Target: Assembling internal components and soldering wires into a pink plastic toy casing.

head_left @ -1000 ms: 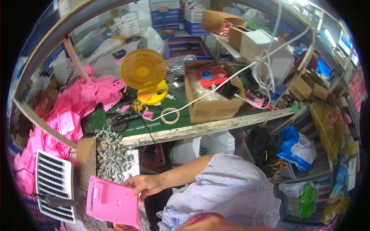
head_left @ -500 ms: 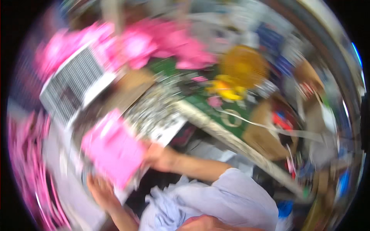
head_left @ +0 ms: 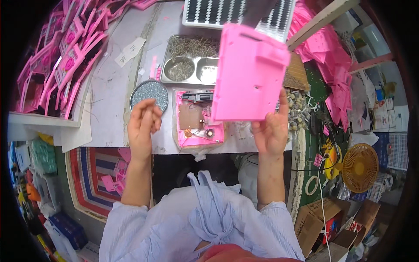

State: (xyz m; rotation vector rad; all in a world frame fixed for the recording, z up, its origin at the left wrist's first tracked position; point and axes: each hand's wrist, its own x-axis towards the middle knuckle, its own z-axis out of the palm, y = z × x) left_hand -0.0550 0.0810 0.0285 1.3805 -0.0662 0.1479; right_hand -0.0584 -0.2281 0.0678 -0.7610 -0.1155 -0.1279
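My right hand (head_left: 271,131) grips a flat pink plastic cover panel (head_left: 251,78) by its lower right corner. The panel is raised over the bench, tilted, with a molded raised box and small holes on it. Below it, partly hidden, an opened pink electronic toy casing (head_left: 198,118) lies with a brown board, loose wires and a small round part showing. My left hand (head_left: 145,122) hovers at the near edge of a round dish (head_left: 149,94) of small grey metal pieces. Its fingers are curled together; whatever they might hold is hidden.
A metal tray (head_left: 181,76) of screws sits behind the casing, below a white rack (head_left: 214,11) of black parts. Pink casings (head_left: 65,56) stack at left; more pink panels (head_left: 331,74) pile at right. Small metal parts (head_left: 299,111), a yellow fan (head_left: 360,168) and cardboard boxes (head_left: 321,218) also stand at right.
My view has swung from the right side back over the bench. The right hand still holds the pink panel, now lifted above the casing; the left hand has come beside the round dish.
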